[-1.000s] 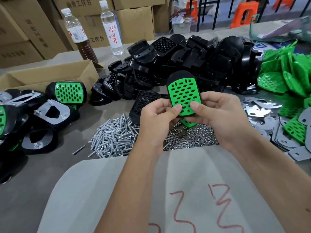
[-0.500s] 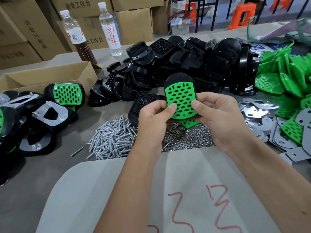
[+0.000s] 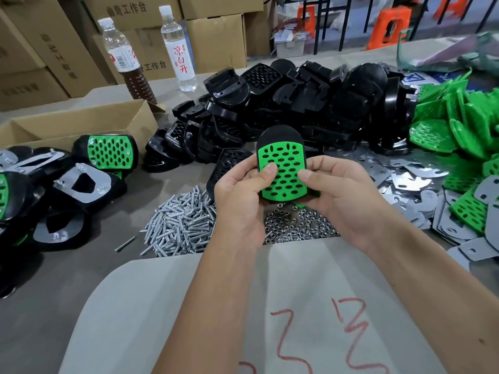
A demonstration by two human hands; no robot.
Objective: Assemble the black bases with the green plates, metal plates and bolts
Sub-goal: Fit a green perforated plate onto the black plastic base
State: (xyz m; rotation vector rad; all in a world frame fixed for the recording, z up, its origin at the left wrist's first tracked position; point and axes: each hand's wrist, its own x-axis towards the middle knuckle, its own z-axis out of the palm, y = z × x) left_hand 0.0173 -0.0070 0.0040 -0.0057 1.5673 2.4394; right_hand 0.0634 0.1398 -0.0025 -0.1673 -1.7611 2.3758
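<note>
Above the middle of the table (image 3: 67, 271), held clear of its surface: one black base (image 3: 280, 133) with a green plate (image 3: 283, 172) seated on its face, rounded black end pointing away from the person. Left hand (image 3: 240, 195): fingers curled behind the left side of the piece, thumb pressed flat on the green plate; grip closed on the piece. Right hand (image 3: 340, 193): fingers wrapped behind the right side, thumb tip on the plate's right part; grip likewise closed on it. Both forearms rise from the near edge and converge on the piece.

Directly beneath the hands: heap of small nuts (image 3: 297, 225). Just left of it: heap of bolts (image 3: 181, 222), one stray bolt (image 3: 125, 243) lying apart toward the left. One loose perforated black base (image 3: 229, 163) partly hidden behind the left hand.

Toward the far edge: large pile of black bases (image 3: 310, 103). Right side: pile of green plates (image 3: 459, 125), with loose metal plates (image 3: 410, 179) spread in front of it down to the right edge.

Left side: finished assemblies (image 3: 110, 152), some green face up, some metal plate up. Behind them, an open cardboard box (image 3: 81, 125).

Far left corner: two bottles (image 3: 178, 47), one clear, one holding brown liquid. Near edge: pale sheet (image 3: 162, 306) with red marks, under the forearms.
</note>
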